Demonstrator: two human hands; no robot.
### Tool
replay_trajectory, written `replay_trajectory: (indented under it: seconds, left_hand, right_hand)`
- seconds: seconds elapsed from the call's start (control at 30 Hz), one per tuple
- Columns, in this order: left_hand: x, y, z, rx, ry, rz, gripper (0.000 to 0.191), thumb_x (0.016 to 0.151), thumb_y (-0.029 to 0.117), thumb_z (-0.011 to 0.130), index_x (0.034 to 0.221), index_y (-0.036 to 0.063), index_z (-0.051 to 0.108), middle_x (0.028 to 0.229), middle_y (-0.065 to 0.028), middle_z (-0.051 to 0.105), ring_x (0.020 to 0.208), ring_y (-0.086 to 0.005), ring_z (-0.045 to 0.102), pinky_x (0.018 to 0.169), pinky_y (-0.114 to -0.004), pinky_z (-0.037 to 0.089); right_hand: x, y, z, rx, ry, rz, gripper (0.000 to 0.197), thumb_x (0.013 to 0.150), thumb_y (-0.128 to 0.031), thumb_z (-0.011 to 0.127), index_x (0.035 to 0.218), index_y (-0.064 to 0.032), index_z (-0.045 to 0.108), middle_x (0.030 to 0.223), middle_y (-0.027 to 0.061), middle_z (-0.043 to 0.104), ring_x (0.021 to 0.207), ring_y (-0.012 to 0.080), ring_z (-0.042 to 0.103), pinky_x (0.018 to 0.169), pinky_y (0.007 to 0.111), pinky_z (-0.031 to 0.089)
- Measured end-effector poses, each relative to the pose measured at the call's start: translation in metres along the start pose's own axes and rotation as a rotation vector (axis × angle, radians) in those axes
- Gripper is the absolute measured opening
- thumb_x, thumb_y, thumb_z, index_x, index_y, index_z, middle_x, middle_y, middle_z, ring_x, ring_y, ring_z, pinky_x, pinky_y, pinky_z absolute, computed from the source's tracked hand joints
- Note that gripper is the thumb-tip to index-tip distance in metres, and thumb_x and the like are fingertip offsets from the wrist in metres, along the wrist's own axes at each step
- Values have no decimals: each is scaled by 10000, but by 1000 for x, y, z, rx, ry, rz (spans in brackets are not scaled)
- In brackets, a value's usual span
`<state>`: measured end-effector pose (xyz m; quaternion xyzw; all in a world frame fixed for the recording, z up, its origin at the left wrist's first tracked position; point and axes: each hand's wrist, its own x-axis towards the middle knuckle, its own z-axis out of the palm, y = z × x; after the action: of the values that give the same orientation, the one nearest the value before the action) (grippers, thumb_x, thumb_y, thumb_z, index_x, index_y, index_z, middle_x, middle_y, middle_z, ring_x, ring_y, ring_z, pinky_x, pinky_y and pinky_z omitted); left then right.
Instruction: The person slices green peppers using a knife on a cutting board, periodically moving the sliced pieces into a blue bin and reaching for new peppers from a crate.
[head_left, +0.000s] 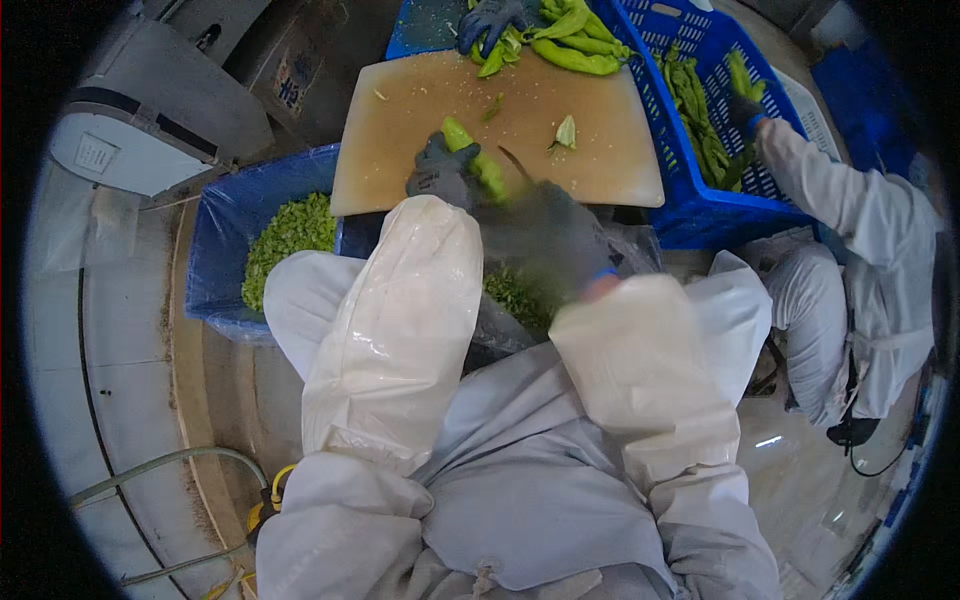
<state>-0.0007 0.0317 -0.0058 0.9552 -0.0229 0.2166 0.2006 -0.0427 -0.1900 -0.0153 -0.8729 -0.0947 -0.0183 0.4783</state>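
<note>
My left hand, in a dark grey glove, grips a long green pepper over the near part of a worn cutting board. My right hand, also gloved, is blurred by motion at the board's near edge. A thin knife blade points up and left from it, beside the pepper; the handle is hidden in that hand. A pale pepper stem end and a green scrap lie on the board. Below my right hand, chopped greens sit in a plastic-lined container between my knees.
At left stands a lined blue bin of chopped green pieces. Across the board, another person's gloved hand touches peppers beside a pile. At right, a co-worker's hand holds peppers over a blue crate. A hose runs lower left.
</note>
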Motion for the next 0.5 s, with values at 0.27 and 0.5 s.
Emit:
replay_trajectory:
  seconds: [0.27,0.5]
  left_hand:
    - [11,9,-16,7,-112,102,339,755,250,684,1089,206,649,1116,-107,606,1060,-329,555,970,-461,354]
    - [4,39,-20,177,-227,90,375,808,349,623,1160,218,621,1042,-100,602,992,-302,569,841,-440,447]
  right_hand:
    - [-60,-26,-27,65,228,162,401,909,-256,520,1242,-32,532,1003,233,632,894,388,611,763,407,474]
    - [-60,-35,-23,147,263,107,446,903,-269,553,1269,-19,510,1046,227,630,950,337,626,818,379,477]
